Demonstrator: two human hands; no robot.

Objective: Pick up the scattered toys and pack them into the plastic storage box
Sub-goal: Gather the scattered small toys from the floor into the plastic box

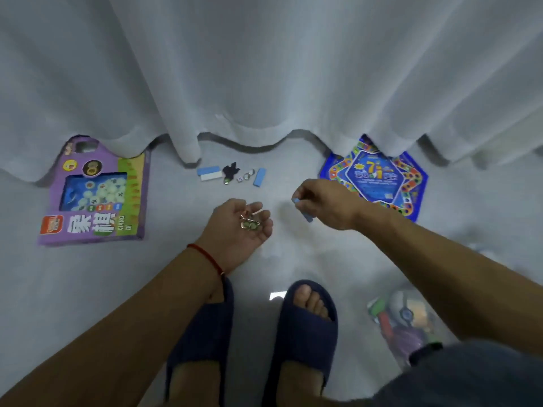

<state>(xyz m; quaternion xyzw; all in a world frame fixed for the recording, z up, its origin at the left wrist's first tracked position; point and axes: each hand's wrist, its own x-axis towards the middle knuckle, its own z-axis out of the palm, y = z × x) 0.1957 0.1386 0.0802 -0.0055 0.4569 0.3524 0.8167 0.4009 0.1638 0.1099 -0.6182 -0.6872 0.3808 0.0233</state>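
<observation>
Two flat boxed games head the list: a purple game box (94, 192) at left of the frame, partly under the curtain (264, 69) hem, and a blue hexagonal board game (379, 177) at right of centre, its far edge likewise tucked under the cloth. Both look like stiff, light card, best taken by an edge, thumb on top and fingers slid beneath. A clear bag of mixed toys (405, 321), lower right and blurred, is probably soft and slack, to be gathered at the neck; the plastic storage box itself cannot be made out in view. Next, the small lot on the floor (73, 289) at centre, just below the curtain hem: a blue block stacked against a white block (210, 173), a second blue block (259, 177) lying apart, a dark soft scrap (230, 170), a small die (239, 178), a ring-like metal piece (250, 173). All seem light and rigid save the scrap; the die and ring are small, likely slippery, and want a fingertip pinch. The right hand (326, 204), right of centre, pinches a small blue block (302, 207) between thumb and curled fingers, clear of the floor. The left hand (241, 224), at centre, lies palm up, fingers loosely cupped round a cluster of small metallic pieces (248, 223) resting in the palm.
</observation>
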